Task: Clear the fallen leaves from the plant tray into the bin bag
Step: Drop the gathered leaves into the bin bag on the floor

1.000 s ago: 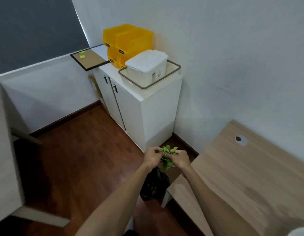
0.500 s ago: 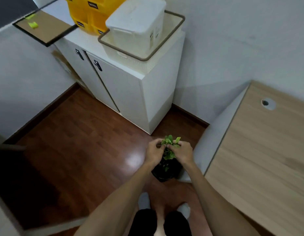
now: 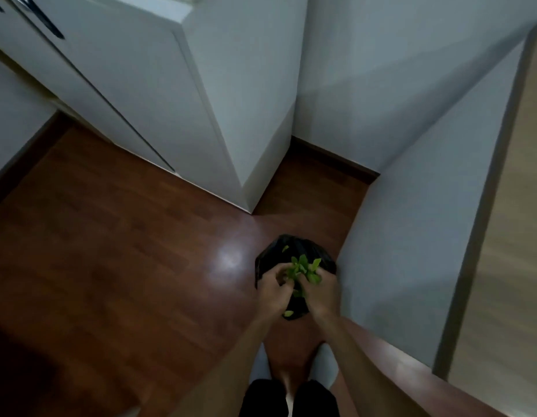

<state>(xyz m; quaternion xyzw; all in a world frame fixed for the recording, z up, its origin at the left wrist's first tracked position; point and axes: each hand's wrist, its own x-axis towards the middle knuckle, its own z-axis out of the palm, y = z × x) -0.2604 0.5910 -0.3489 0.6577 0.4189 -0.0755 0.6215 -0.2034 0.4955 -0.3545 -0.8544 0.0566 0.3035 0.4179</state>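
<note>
A bunch of green leaves (image 3: 303, 267) is pinched between both hands, right above a black bin bag (image 3: 294, 246) that stands open on the wooden floor. My left hand (image 3: 274, 285) grips the bunch from the left, my right hand (image 3: 319, 288) from the right. Two loose leaves lie inside the bag, one near its far rim and one near its front edge. The plant tray is out of view.
A white cabinet (image 3: 176, 94) stands beyond the bag, with a narrow gap to the wall on its right. A wooden desk (image 3: 508, 236) with a white side panel rises at the right, close to the bag. My feet show at the bottom.
My view has tilted steeply down, and the cabinet top has left the frame. Both hands have carried the leaves down over the bag's mouth.
</note>
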